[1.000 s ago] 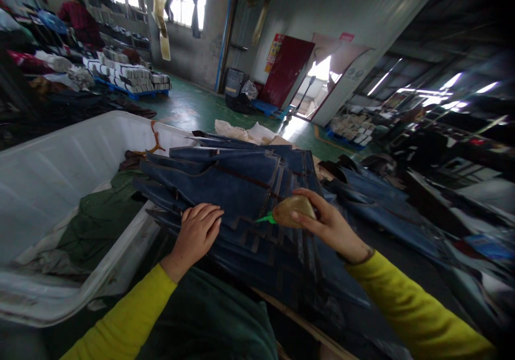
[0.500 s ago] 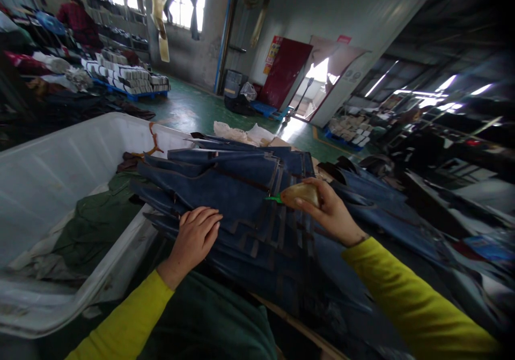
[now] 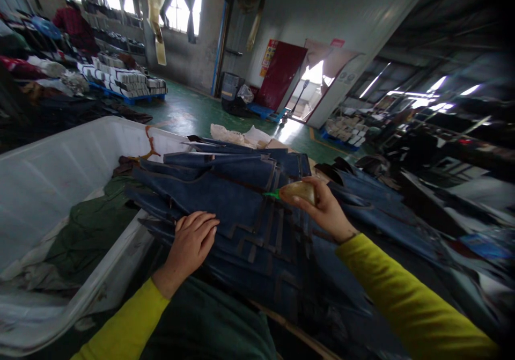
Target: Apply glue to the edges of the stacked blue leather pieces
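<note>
Overlapping dark blue cut pieces [image 3: 225, 199], which look like leather or coated fabric with grey-brown edges, lie fanned in a stack in front of me. My left hand [image 3: 196, 236] rests flat on the near left part of the stack, its fingers stretched out. In my right hand [image 3: 328, 210] is a yellowish squeeze bottle [image 3: 298, 192] with a green nozzle, held sideways between thumb and fingers. The nozzle points left, at or just over the edge strip of the upper piece; whether it touches I cannot tell. My palm hides the bottle's base.
A white plastic bin [image 3: 80, 145] holding green cloth [image 3: 86, 231] stands at the left, against the stack. More dark blue pieces [image 3: 374, 204] lie to the right. Farther back are pallets of bundled pieces [image 3: 116, 78], a red door [image 3: 281, 75] and a person in red [image 3: 74, 27].
The bottle's nozzle has shifted slightly left and up along the piece's edge. My left hand stays on the stack; the whole view has turned a little.
</note>
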`<act>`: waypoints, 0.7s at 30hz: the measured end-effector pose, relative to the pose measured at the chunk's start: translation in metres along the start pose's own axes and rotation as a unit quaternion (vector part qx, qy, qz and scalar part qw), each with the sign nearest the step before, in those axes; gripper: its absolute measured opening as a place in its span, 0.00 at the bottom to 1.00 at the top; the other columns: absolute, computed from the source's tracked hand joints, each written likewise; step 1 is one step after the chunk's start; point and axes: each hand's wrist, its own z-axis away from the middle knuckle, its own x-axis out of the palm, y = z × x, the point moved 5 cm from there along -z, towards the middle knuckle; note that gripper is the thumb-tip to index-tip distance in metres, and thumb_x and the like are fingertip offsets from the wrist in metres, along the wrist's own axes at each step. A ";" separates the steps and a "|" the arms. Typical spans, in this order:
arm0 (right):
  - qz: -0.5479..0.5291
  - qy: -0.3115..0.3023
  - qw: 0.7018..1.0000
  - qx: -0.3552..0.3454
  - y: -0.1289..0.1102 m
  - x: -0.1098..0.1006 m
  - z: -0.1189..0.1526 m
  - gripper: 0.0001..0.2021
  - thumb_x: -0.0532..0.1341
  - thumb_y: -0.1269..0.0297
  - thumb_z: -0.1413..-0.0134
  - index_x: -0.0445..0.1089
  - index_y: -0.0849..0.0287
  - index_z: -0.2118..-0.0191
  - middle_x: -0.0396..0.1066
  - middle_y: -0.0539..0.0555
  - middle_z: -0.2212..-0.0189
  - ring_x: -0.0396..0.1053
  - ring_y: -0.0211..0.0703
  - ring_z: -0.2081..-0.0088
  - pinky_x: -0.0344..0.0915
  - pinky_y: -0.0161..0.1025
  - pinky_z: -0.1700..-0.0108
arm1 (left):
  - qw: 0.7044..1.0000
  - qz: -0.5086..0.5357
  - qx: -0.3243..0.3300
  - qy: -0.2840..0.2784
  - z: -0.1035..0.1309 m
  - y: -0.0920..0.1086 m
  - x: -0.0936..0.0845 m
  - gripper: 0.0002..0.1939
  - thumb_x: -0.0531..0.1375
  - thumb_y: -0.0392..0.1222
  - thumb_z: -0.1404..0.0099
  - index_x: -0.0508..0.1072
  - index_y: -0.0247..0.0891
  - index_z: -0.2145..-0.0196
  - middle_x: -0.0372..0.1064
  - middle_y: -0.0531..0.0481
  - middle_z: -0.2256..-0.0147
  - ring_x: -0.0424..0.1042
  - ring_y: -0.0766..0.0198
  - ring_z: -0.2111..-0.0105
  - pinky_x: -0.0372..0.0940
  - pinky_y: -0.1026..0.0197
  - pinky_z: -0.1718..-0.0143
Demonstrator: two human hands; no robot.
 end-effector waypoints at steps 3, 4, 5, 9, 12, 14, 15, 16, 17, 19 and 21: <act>0.001 0.008 1.000 0.002 0.006 0.001 -0.005 0.23 0.61 0.53 0.49 0.58 0.53 0.49 0.63 0.56 0.55 0.64 0.51 0.54 0.62 0.48 0.52 | 1.000 -0.001 0.003 -0.002 0.000 -0.001 0.001 0.13 0.50 0.40 0.33 0.71 0.45 0.55 0.69 0.51 0.52 0.62 0.58 0.49 0.53 0.52 0.50; 0.003 0.012 1.000 0.002 0.009 0.001 -0.007 0.23 0.61 0.52 0.49 0.58 0.53 0.49 0.63 0.56 0.55 0.64 0.51 0.54 0.62 0.48 0.51 | 1.000 -0.001 0.004 -0.002 0.000 -0.001 0.001 0.13 0.50 0.40 0.33 0.71 0.45 0.55 0.69 0.51 0.52 0.62 0.58 0.49 0.53 0.52 0.50; 0.005 0.015 1.000 0.001 0.013 0.001 -0.008 0.23 0.61 0.52 0.49 0.58 0.53 0.49 0.63 0.56 0.55 0.64 0.51 0.54 0.62 0.49 0.51 | 1.000 -0.001 0.004 0.000 0.000 -0.002 0.001 0.13 0.50 0.40 0.33 0.71 0.45 0.55 0.69 0.51 0.52 0.62 0.58 0.49 0.53 0.52 0.50; 0.012 0.021 1.000 -0.003 0.027 0.005 -0.016 0.24 0.61 0.52 0.50 0.58 0.55 0.49 0.63 0.56 0.55 0.64 0.51 0.53 0.61 0.49 0.50 | 1.000 0.000 0.004 0.003 0.000 -0.002 0.002 0.13 0.50 0.39 0.34 0.72 0.45 0.56 0.69 0.51 0.53 0.62 0.58 0.49 0.53 0.52 0.50; 0.022 0.033 0.999 -0.015 0.035 0.007 -0.022 0.25 0.62 0.53 0.50 0.58 0.55 0.49 0.63 0.56 0.55 0.64 0.51 0.53 0.62 0.49 0.50 | 1.000 0.000 0.006 0.001 0.000 -0.002 0.003 0.12 0.51 0.39 0.34 0.71 0.45 0.56 0.69 0.52 0.53 0.62 0.58 0.49 0.52 0.52 0.50; 0.033 0.041 0.998 -0.031 0.037 0.008 -0.027 0.25 0.62 0.53 0.50 0.58 0.56 0.49 0.63 0.57 0.56 0.64 0.51 0.53 0.62 0.49 0.49 | 1.000 0.001 0.007 -0.001 0.000 -0.003 0.003 0.12 0.50 0.39 0.34 0.71 0.45 0.56 0.69 0.52 0.53 0.62 0.58 0.49 0.52 0.52 0.50; 0.041 0.044 0.997 -0.043 0.036 0.007 -0.029 0.25 0.62 0.53 0.50 0.58 0.56 0.49 0.63 0.57 0.56 0.63 0.51 0.53 0.62 0.50 0.49 | 1.000 0.002 0.007 -0.002 0.000 -0.003 0.003 0.12 0.50 0.39 0.34 0.71 0.45 0.56 0.69 0.52 0.53 0.62 0.58 0.49 0.52 0.52 0.50; 0.050 0.047 0.996 -0.057 0.036 0.007 -0.032 0.24 0.62 0.54 0.50 0.57 0.56 0.49 0.62 0.57 0.56 0.63 0.52 0.52 0.61 0.50 0.49 | 1.000 0.003 0.008 -0.004 0.000 -0.003 0.003 0.12 0.50 0.39 0.34 0.71 0.45 0.57 0.69 0.52 0.53 0.62 0.58 0.49 0.52 0.52 0.50; 0.061 0.050 0.994 -0.072 0.034 0.006 -0.034 0.24 0.62 0.54 0.50 0.58 0.56 0.49 0.62 0.58 0.56 0.63 0.52 0.52 0.61 0.50 0.49 | 1.000 0.003 0.009 -0.004 0.000 -0.003 0.003 0.12 0.50 0.39 0.34 0.71 0.45 0.57 0.69 0.52 0.53 0.62 0.58 0.49 0.52 0.52 0.50; 0.082 0.057 0.990 -0.102 0.032 0.005 -0.038 0.23 0.62 0.55 0.50 0.57 0.57 0.49 0.62 0.58 0.55 0.62 0.52 0.51 0.61 0.51 0.48 | 1.000 0.002 0.010 -0.005 0.000 -0.003 0.003 0.12 0.51 0.39 0.34 0.72 0.44 0.57 0.69 0.52 0.53 0.62 0.58 0.49 0.52 0.52 0.51; 0.097 0.062 0.985 -0.125 0.030 0.003 -0.042 0.24 0.62 0.56 0.49 0.57 0.57 0.49 0.61 0.59 0.55 0.61 0.52 0.51 0.60 0.51 0.47 | 1.000 0.000 0.008 -0.006 0.000 -0.003 0.002 0.12 0.51 0.39 0.34 0.72 0.45 0.58 0.70 0.52 0.54 0.62 0.58 0.49 0.53 0.52 0.51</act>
